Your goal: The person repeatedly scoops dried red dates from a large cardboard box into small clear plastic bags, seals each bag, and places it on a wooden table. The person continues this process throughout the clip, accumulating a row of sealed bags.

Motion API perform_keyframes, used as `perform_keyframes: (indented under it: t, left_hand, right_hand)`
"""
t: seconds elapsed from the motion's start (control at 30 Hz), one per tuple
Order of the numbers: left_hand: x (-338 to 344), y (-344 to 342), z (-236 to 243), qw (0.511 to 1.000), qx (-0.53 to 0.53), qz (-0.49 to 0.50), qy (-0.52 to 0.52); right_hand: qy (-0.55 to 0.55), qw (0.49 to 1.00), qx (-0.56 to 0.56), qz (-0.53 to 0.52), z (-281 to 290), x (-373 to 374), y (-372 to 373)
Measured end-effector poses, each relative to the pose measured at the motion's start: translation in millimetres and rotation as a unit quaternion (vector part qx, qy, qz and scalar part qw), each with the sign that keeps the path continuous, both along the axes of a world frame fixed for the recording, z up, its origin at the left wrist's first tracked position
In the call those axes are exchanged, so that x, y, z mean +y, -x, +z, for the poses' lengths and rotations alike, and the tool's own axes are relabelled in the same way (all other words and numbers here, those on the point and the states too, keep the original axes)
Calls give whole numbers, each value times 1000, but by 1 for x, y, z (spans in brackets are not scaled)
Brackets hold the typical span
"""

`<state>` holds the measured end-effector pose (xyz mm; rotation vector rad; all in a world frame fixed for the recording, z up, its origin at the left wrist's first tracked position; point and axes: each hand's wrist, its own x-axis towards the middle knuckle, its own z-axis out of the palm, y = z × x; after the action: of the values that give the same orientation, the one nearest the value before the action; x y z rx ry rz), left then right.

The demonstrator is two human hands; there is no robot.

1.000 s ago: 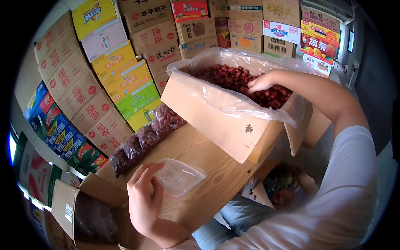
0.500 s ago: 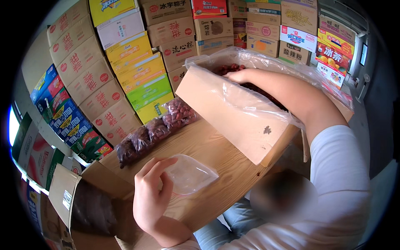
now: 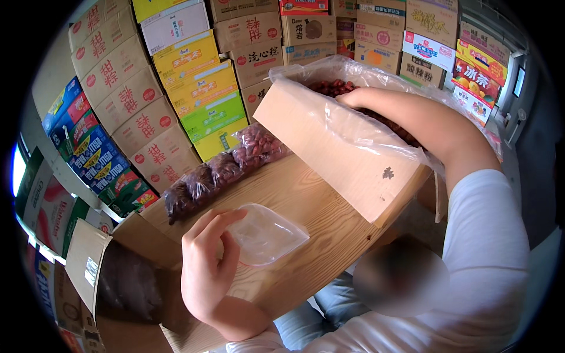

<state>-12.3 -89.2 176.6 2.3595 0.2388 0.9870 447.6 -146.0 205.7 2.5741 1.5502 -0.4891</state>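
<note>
My left hand (image 3: 206, 267) is closed on the rim of a clear plastic bag (image 3: 269, 235), the thumb and fingers curled at its mouth. The bag looks empty and hangs over the wooden table. My right hand (image 3: 355, 99) reaches into a large cardboard box (image 3: 335, 162) lined with clear plastic film. Dark red dates (image 3: 331, 87) show beside that hand; its fingers are hidden among them, so what they hold cannot be made out. A row of filled bags of dates (image 3: 256, 148) lies along the table's far left edge.
An open carton (image 3: 88, 265) with dark plastic inside stands at the table's left end. Stacked cartons (image 3: 203, 76) form a wall behind the table (image 3: 294, 203). A blurred round shape (image 3: 400, 275) shows below the table's near edge, beside my right arm.
The whole view has shifted slightly, with the date box now a little farther right. My left hand keeps hold of the plastic bag, and my right hand stays inside the box.
</note>
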Motion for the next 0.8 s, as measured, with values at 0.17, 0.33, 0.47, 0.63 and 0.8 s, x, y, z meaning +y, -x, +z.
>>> perform_keyframes:
  t: [0.17,0.33,0.47,0.63,0.8]
  left_hand:
    - [0,6,1,1000,-4,0,-15]
    - [-3,8,1,998,-37,-38,-38]
    - [-4,17,4,997,-36,-55,-40]
    - [4,12,0,996,-47,-76,-31]
    - [4,4,-4,998,-58,-26,-22]
  right_hand:
    - [7,996,90,16,1,-30,4]
    - [-73,994,78,26,-22,-97,-4]
    - [-141,988,54,-20,-21,-117,12]
    - [-114,973,184,-75,-13,-108,4]
    - [-95,966,219,-101,-13,-107,4]
